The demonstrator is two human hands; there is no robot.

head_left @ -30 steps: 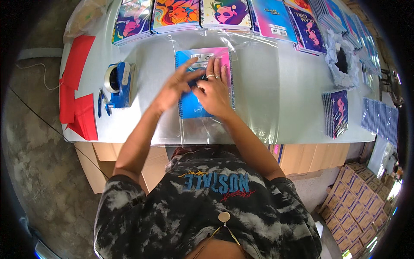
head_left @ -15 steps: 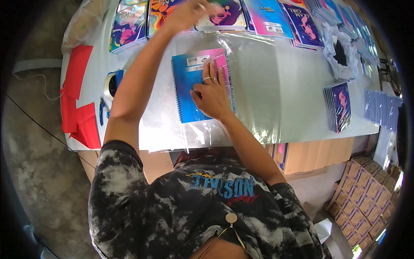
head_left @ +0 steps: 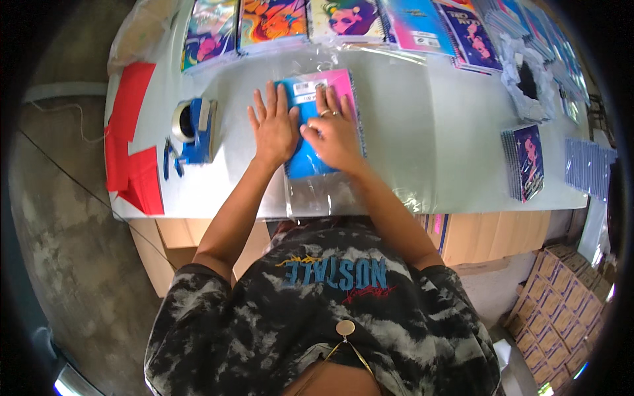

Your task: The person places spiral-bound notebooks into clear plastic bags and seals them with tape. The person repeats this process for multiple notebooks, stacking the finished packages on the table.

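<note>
A blue and pink spiral notebook (head_left: 306,165) lies on a sheet of clear plastic film (head_left: 320,195) in front of me. My left hand (head_left: 274,132) rests flat over the notebook's left edge, fingers spread. On its right half my right hand (head_left: 335,137) presses down with fingers stretched out and a ring on one of them. Both palms cover the middle of the cover, while a white label (head_left: 309,88) with a barcode shows above the fingers.
Stacks of colourful notebooks (head_left: 274,23) line the table's far side. To the left are a blue tape dispenser (head_left: 198,142), a small blue-handled tool (head_left: 173,158) and red sheets (head_left: 135,105). At right lie a notebook stack (head_left: 528,162) and crumpled plastic (head_left: 522,72); cartons (head_left: 555,297) stand below.
My left hand has come back from the far notebook stacks and now lies on the notebook's left edge. My right hand stays on the cover. The view has shifted slightly.
</note>
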